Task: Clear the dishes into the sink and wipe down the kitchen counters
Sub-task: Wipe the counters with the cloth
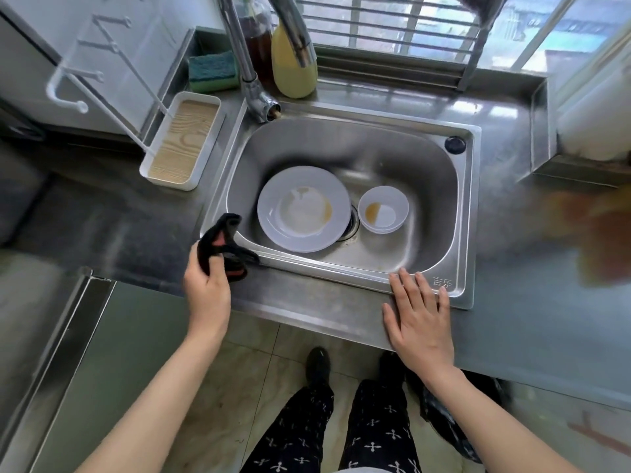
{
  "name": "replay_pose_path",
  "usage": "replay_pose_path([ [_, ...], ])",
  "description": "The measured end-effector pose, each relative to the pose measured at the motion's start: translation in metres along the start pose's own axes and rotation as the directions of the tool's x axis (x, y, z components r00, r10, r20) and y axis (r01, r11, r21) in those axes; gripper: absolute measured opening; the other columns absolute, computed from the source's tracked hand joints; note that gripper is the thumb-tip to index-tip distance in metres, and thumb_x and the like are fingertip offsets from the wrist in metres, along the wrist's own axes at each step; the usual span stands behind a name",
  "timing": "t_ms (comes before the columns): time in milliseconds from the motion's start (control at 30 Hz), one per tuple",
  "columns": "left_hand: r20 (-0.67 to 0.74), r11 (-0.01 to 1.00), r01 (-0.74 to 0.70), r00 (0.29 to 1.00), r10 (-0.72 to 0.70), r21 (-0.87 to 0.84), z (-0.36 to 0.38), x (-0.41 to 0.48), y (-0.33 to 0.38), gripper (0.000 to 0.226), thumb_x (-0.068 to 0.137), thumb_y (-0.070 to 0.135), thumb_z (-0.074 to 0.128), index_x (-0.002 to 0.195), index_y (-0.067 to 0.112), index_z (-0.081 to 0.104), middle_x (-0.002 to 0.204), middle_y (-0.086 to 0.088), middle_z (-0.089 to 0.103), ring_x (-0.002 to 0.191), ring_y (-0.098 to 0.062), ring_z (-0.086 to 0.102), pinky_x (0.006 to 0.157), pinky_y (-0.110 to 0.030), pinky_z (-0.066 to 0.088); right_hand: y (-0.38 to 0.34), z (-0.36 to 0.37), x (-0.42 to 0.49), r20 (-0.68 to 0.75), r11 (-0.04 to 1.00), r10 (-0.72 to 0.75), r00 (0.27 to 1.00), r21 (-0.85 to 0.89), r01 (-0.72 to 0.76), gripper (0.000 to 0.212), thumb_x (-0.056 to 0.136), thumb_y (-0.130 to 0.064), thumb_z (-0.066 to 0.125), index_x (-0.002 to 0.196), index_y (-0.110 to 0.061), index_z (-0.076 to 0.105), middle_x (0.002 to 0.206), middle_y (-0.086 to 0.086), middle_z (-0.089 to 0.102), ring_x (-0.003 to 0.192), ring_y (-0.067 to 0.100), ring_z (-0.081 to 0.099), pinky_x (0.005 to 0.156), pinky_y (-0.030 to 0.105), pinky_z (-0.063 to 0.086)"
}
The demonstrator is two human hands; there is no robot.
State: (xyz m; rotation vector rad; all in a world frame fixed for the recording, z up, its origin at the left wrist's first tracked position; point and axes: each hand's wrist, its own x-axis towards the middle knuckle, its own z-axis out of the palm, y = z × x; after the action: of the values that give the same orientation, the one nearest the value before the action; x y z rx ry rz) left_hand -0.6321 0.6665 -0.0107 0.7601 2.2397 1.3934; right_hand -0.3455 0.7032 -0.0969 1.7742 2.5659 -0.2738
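Observation:
A white plate (304,208) with brown sauce stains lies in the steel sink (440,186), partly over the drain. To its right sits a small white bowl (383,208) holding a little brown liquid. My left hand (207,288) grips a black cloth with a red patch (225,249) at the sink's front left corner, the cloth draping onto the rim. My right hand (420,314) rests flat, fingers straight, on the counter's front edge at the sink's front right rim.
The faucet (254,87) rises at the sink's back left. Behind it stand a yellow bottle (293,68), a dark bottle (257,46) and a green sponge (213,70). A white tray with a wooden insert (184,141) sits left of the sink. Steel counter (112,220) extends both sides.

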Motion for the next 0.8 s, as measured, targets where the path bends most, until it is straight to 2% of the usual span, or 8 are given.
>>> replay_pose_path([
  [67, -0.009, 0.977, -0.083, 0.996, 0.087, 0.198, 0.007, 0.011, -0.011, 0.036, 0.092, 0.005, 0.042, 0.127, 0.004, 0.049, 0.123, -0.009, 0.058, 0.111, -0.018, 0.051, 0.099, -0.022, 0.037, 0.001, 0.001, 0.000, -0.003, 1.000, -0.005, 1.000, -0.004, 0.005, 0.056, 0.092, -0.041, 0.031, 0.142, -0.017, 0.038, 0.146, 0.004, 0.042, 0.134, 0.025, 0.031, 0.109, 0.051, 0.017],
  [133, 0.162, 0.861, -0.165, 0.982, 0.097, 0.481, 0.022, 0.012, -0.032, 0.045, 0.094, 0.020, 0.047, 0.137, 0.009, 0.041, 0.147, -0.013, 0.036, 0.136, -0.028, 0.030, 0.113, -0.046, 0.019, 0.002, 0.001, 0.000, -0.009, 1.000, -0.012, 1.000, -0.007, 0.012, 0.056, 0.091, -0.040, 0.032, 0.141, -0.016, 0.039, 0.146, 0.004, 0.041, 0.134, 0.025, 0.032, 0.110, 0.051, 0.017],
  [233, 0.385, 0.658, -0.289, 0.923, -0.001, 0.695, 0.043, -0.001, -0.053, 0.069, 0.089, 0.058, 0.037, 0.146, 0.023, 0.022, 0.158, -0.005, 0.004, 0.144, -0.022, -0.007, 0.113, -0.047, -0.006, 0.002, 0.002, 0.000, -0.020, 1.000, -0.019, 1.000, 0.017, 0.019, 0.056, 0.091, -0.040, 0.033, 0.141, -0.016, 0.040, 0.147, 0.003, 0.041, 0.135, 0.024, 0.032, 0.110, 0.050, 0.016],
  [300, 0.457, 0.618, -0.375, 0.889, 0.029, 0.691, 0.052, -0.009, -0.054, 0.079, 0.083, 0.071, 0.030, 0.145, 0.023, 0.024, 0.157, -0.004, 0.008, 0.144, -0.021, -0.007, 0.112, -0.047, -0.005, 0.002, 0.002, -0.001, -0.034, 0.998, -0.018, 0.999, 0.067, 0.021, 0.055, 0.090, -0.039, 0.035, 0.141, -0.016, 0.041, 0.147, 0.002, 0.040, 0.136, 0.022, 0.031, 0.111, 0.048, 0.016],
  [433, 0.618, 0.553, -0.582, 0.772, 0.147, 0.596, 0.078, -0.039, -0.050, 0.080, 0.082, 0.073, 0.019, 0.138, 0.020, 0.038, 0.150, -0.005, 0.031, 0.142, -0.022, 0.008, 0.113, -0.049, 0.004, 0.004, -0.001, -0.001, -0.116, 0.963, 0.012, 0.993, 0.268, 0.020, 0.051, 0.091, -0.032, 0.038, 0.137, -0.012, 0.044, 0.146, 0.004, 0.041, 0.135, 0.017, 0.031, 0.112, 0.043, 0.017],
  [567, 0.739, 0.552, -0.679, 0.655, 0.157, 0.485, 0.123, -0.084, -0.034, 0.076, 0.084, 0.072, 0.022, 0.139, 0.021, 0.034, 0.148, -0.004, 0.035, 0.141, -0.021, 0.011, 0.112, -0.043, -0.003, 0.010, -0.005, 0.001, -0.197, 0.861, 0.184, 0.963, 0.504, -0.061, 0.049, 0.094, -0.025, 0.035, 0.141, -0.011, 0.033, 0.149, 0.003, 0.032, 0.140, 0.013, 0.023, 0.116, 0.034, 0.014],
  [700, 0.814, 0.561, -0.727, 0.561, 0.152, 0.396, 0.167, -0.131, -0.016, 0.075, 0.087, 0.070, 0.021, 0.141, 0.020, 0.035, 0.149, -0.005, 0.033, 0.140, -0.022, 0.018, 0.111, -0.045, 0.001, 0.048, -0.009, 0.002, -0.226, 0.796, 0.415, 0.881, 0.560, -0.231, 0.050, 0.095, -0.028, 0.029, 0.141, -0.007, 0.033, 0.151, 0.002, 0.027, 0.140, 0.014, 0.022, 0.115, 0.035, 0.011],
  [800, 0.836, 0.537, -0.757, 0.525, 0.161, 0.372, 0.205, -0.163, 0.002, 0.069, 0.091, 0.063, 0.021, 0.142, 0.019, 0.035, 0.150, -0.005, 0.032, 0.138, -0.021, 0.023, 0.110, -0.046, 0.007, 0.097, -0.015, 0.011, -0.200, 0.792, 0.481, 0.853, 0.516, -0.326, 0.055, 0.095, -0.034, 0.023, 0.141, -0.006, 0.034, 0.151, 0.000, 0.023, 0.141, 0.015, 0.021, 0.116, 0.039, 0.013],
])
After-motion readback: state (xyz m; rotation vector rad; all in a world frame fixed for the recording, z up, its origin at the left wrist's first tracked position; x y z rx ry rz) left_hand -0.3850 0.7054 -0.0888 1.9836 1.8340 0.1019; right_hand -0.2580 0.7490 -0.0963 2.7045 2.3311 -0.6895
